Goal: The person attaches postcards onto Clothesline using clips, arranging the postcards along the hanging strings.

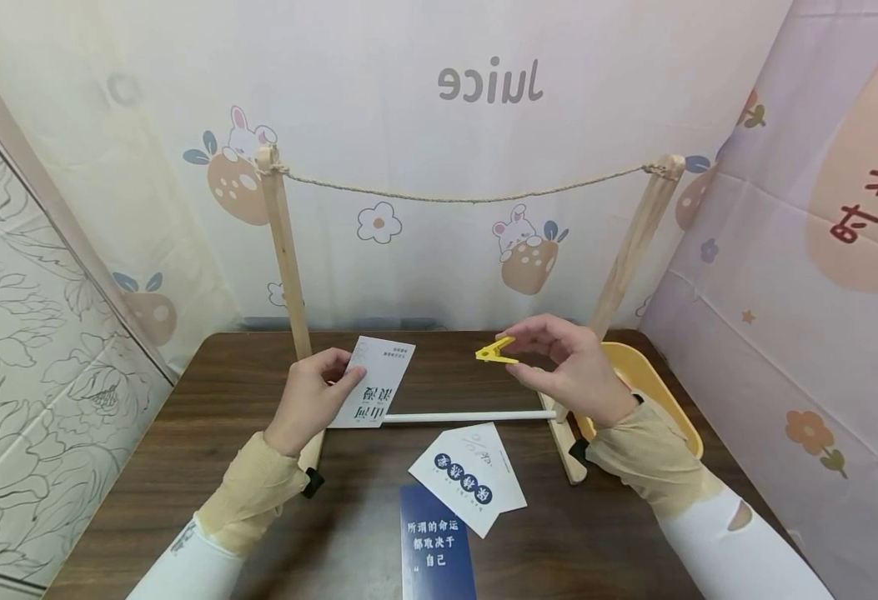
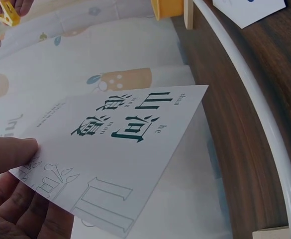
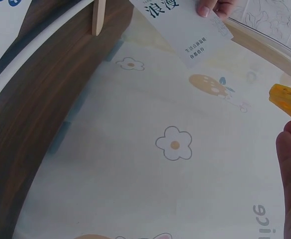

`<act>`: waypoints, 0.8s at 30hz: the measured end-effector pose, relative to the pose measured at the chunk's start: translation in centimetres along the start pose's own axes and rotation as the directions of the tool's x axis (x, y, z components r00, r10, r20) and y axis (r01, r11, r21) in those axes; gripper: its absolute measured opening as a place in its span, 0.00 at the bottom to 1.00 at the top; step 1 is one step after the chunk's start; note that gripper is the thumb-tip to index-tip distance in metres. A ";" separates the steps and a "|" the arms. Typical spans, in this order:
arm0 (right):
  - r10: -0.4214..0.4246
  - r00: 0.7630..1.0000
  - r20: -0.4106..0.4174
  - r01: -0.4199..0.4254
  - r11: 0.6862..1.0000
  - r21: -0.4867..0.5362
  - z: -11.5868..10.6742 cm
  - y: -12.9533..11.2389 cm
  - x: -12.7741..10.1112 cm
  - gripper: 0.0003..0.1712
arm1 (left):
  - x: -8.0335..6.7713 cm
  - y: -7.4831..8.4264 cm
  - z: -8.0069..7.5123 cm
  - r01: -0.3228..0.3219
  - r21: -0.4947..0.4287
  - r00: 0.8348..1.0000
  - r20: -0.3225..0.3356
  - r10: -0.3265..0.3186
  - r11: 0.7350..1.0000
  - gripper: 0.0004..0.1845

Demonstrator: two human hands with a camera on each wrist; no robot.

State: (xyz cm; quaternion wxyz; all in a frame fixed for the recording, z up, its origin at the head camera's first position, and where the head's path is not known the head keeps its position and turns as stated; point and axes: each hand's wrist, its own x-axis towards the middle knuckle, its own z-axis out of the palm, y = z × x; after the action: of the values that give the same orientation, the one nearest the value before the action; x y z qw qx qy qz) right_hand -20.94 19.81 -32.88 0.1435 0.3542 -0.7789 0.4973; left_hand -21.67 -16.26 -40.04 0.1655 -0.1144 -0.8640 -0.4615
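My left hand [image 1: 317, 398] pinches a white card [image 1: 380, 371] by its left edge, thumb on the printed face. Dark green characters stand on the card, seen closer in the left wrist view [image 2: 135, 124]. Between the thumb and fingertips of my right hand [image 1: 569, 367] is a small yellow clothespin [image 1: 493, 352], its nose pointing left toward the card. In the right wrist view the clothespin [image 3: 288, 99] shows at the right edge, by the fingertips. Both hands are raised in front of the wooden frame, below its rope [image 1: 476, 201].
The frame has two wooden posts [image 1: 285, 250] and a white crossbar [image 1: 469, 416]. Several cards lie on the dark table [image 1: 183, 467]: white ones [image 1: 476, 462] over a blue one [image 1: 439, 546]. A yellow basket [image 1: 689, 433] sits at the right behind my right wrist.
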 end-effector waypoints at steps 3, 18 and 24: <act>-0.018 1.000 -0.016 0.019 1.000 0.014 0.1 -0.1 0.2 0.23 | 0.1 0.3 -0.2 0.000 -0.009 1.000 -0.014 0.000 1.000 0.05; -0.053 0.998 -0.027 0.054 0.999 0.010 0.4 -1.1 1.0 0.24 | 0.7 1.4 -1.9 -0.011 -0.081 0.997 -0.071 0.005 0.997 0.05; -0.064 0.997 -0.040 0.065 0.998 0.010 0.5 -1.3 1.4 0.24 | 0.9 1.9 -2.6 -0.005 -0.105 0.995 -0.096 -0.005 0.994 0.06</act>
State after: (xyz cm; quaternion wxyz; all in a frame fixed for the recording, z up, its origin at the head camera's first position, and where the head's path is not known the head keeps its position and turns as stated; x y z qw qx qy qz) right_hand -20.94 18.47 -31.43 0.1731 0.3698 -0.7614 0.5036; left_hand -21.38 -17.36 -36.92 0.2007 -0.1008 -0.8296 -0.5112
